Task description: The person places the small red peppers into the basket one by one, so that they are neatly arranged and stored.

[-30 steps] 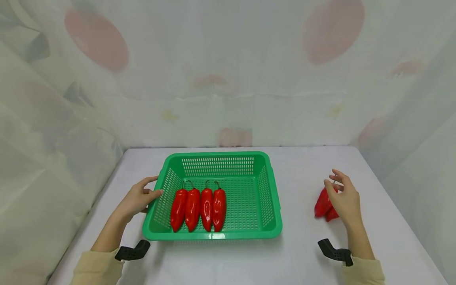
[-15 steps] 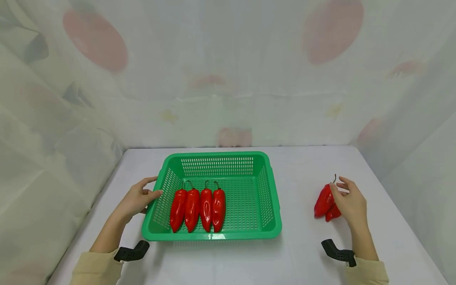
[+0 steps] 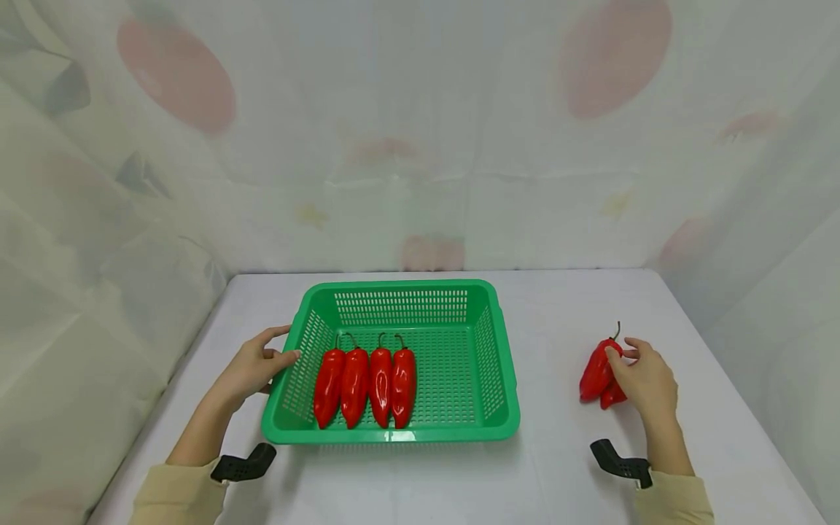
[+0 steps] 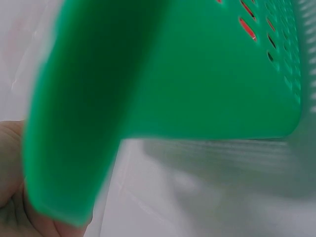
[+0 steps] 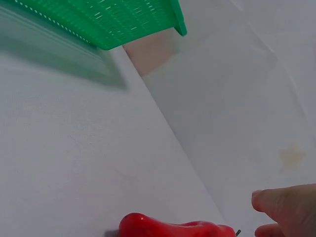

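A green plastic basket (image 3: 453,434) holds several red peppers (image 3: 403,383) side by side in its left half, stems toward the back. My left hand (image 3: 252,368) grips the basket's left rim, thumb over it; the left wrist view shows the basket wall (image 4: 212,89) up close. To the right, one red pepper (image 3: 596,373) leans against a second red pepper (image 3: 612,396), which is partly hidden. My right hand (image 3: 646,379) hovers beside this pair, fingers loosely bent, thumb overlapping the first pepper's upper end. In the right wrist view, a gap separates the fingers from the pepper (image 5: 173,230).
Everything stands on a white-covered table (image 3: 551,313). Behind it and along both sides hangs a pale sheet (image 3: 420,204) with faint coloured prints. Each wrist carries a black mount (image 3: 244,465) just above a beige sleeve (image 3: 180,496).
My right hand has moved slightly right and nearer to me, down toward the upper end of the pepper pair. The left hand, basket and peppers look unmoved.
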Motion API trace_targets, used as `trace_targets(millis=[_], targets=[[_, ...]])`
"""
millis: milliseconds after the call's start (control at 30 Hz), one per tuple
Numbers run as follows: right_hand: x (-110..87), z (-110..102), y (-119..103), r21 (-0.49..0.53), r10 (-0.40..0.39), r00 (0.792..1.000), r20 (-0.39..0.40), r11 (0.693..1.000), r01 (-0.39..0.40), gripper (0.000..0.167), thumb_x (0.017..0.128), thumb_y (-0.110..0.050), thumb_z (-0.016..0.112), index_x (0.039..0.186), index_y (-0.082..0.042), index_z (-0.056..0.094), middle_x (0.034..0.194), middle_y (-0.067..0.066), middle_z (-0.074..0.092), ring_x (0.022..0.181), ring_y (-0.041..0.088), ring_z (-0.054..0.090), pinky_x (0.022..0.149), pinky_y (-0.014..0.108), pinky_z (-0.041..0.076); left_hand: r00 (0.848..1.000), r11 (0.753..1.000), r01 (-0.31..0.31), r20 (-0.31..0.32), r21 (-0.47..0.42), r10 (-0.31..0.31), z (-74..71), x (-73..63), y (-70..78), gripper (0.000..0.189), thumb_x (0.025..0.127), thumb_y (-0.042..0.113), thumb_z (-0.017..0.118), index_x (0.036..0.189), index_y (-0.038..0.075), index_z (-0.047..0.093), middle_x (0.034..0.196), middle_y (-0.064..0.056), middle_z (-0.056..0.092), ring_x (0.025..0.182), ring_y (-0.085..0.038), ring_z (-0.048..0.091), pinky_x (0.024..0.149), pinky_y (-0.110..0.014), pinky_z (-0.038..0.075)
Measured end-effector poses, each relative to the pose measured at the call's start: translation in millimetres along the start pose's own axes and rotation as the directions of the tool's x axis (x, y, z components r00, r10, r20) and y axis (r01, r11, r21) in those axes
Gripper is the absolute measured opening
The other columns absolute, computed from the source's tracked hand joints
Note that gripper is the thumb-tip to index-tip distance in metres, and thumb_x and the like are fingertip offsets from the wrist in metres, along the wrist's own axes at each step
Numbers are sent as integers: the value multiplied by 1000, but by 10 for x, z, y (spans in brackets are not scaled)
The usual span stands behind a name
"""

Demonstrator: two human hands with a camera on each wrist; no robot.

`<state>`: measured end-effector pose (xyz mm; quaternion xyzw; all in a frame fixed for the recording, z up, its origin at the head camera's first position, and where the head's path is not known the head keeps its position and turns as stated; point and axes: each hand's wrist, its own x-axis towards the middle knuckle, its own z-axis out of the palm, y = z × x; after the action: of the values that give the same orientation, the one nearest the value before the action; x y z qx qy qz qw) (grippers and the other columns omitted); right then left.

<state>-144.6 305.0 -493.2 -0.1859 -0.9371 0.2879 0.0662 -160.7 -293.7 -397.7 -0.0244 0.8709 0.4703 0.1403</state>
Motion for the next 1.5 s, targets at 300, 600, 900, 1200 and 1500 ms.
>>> trace_targets(millis=[300, 600, 900, 1200, 1500], targets=[[-233, -241, -381, -35, 56, 991, 118, 998, -53, 63, 88, -36, 53, 131, 7, 38, 111, 30, 52, 90, 42, 54, 54, 38, 50, 1000, 1000, -3, 1, -9, 3, 4, -6, -5, 66, 91, 25, 58, 144, 7, 23, 90, -21, 62, 68, -23, 66, 57, -41, 56], [-213, -204, -377, -123, 56, 988, 143, 992, -38, 62, 87, -34, 55, 130, 7, 37, 109, 30, 54, 91, 45, 53, 59, 46, 49, 1000, 1000, -3, -2, -6, 3, 1, -3, -11, 67, 91, 26, 58, 144, 7, 23, 92, -21, 61, 68, -23, 66, 57, -41, 56], [-166, -164, -406, -180, 35, 990, 134, 984, -10, 61, 86, -32, 56, 128, 8, 38, 108, 31, 55, 89, 45, 54, 57, 48, 49, 1000, 1000, 5, -9, 3, -5, 7, 9, -8, 68, 91, 27, 59, 144, 8, 22, 98, -23, 61, 70, -22, 66, 58, -40, 57], [-144, -102, -509, -193, -15, 990, 140, 980, 42, 60, 86, -30, 57, 128, 9, 39, 101, 32, 57, 75, 37, 56, 56, 43, 48, 1000, 1000, 0, -11, 8, 0, 2, 2, 0, 67, 91, 26, 58, 144, 7, 22, 98, -23, 61, 69, -22, 66, 58, -40, 57], [-107, 32, -568, -136, -99, 986, 133, 984, 117, 57, 87, -26, 59, 128, 9, 42, 108, 32, 57, 88, 42, 56, 65, 49, 53, 1000, 1000, 4, -8, 5, -4, 5, 2, -3, 67, 91, 26, 58, 144, 7, 22, 96, -23, 61, 69, -22, 66, 58, -40, 57]])
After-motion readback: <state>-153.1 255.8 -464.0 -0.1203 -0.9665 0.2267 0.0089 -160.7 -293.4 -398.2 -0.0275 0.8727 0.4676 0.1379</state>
